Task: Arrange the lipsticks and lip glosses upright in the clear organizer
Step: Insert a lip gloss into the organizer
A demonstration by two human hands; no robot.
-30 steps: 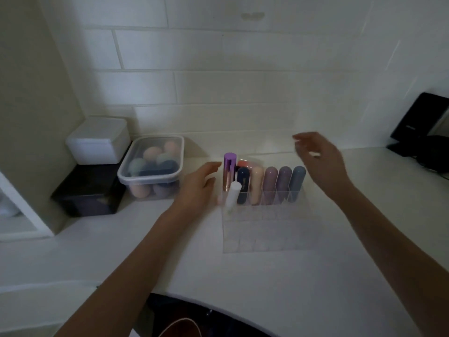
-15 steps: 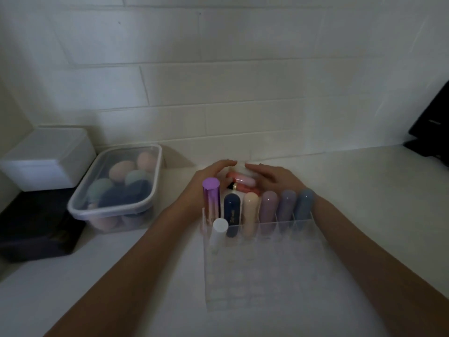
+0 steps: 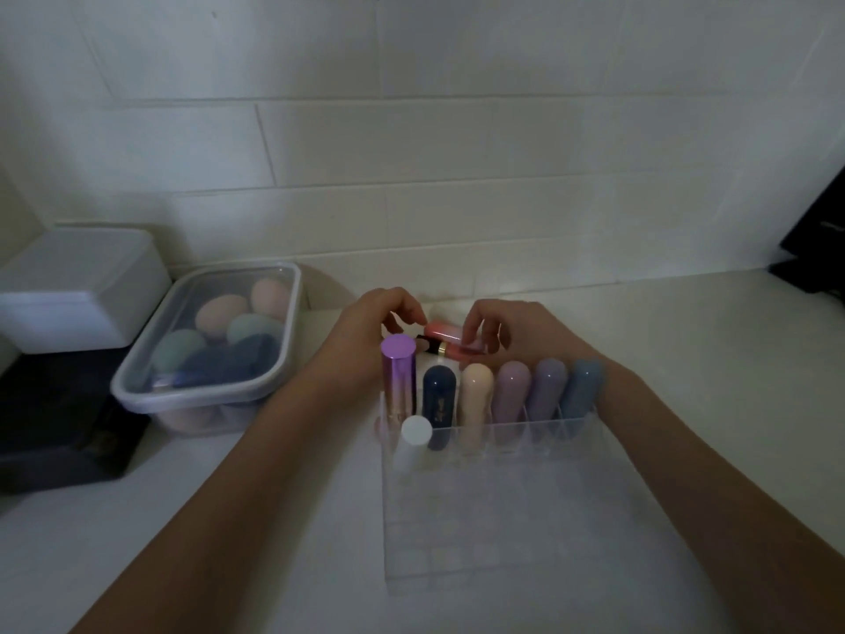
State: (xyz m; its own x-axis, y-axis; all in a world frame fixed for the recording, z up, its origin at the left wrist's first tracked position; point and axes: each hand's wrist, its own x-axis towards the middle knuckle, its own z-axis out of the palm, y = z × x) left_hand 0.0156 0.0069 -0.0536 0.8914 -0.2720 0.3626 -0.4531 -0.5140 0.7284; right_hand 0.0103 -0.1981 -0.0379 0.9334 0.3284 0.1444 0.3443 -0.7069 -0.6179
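Observation:
The clear organizer (image 3: 503, 533) sits on the white counter in front of me. Its back row holds a tall purple lipstick (image 3: 398, 377), then navy (image 3: 439, 404), peach (image 3: 476, 400), pink (image 3: 513, 395), lilac (image 3: 546, 388) and blue (image 3: 580, 386) tubes, all upright. A white tube (image 3: 415, 439) stands in the second row at the left. Behind the organizer lie pink lip glosses (image 3: 446, 334) and one with a black cap and gold band (image 3: 436, 349). My left hand (image 3: 366, 331) and my right hand (image 3: 512, 334) both pinch at these lying tubes.
A clear lidded tub of makeup sponges (image 3: 215, 345) stands to the left, touching a white box (image 3: 77, 286) stacked on a black box (image 3: 59, 432). A tiled wall rises just behind the tubes. A dark object (image 3: 818, 249) sits at the far right.
Both hands came together behind the organizer, then lifted their fingers onto the pink lip glosses. The camera moved closer and lower.

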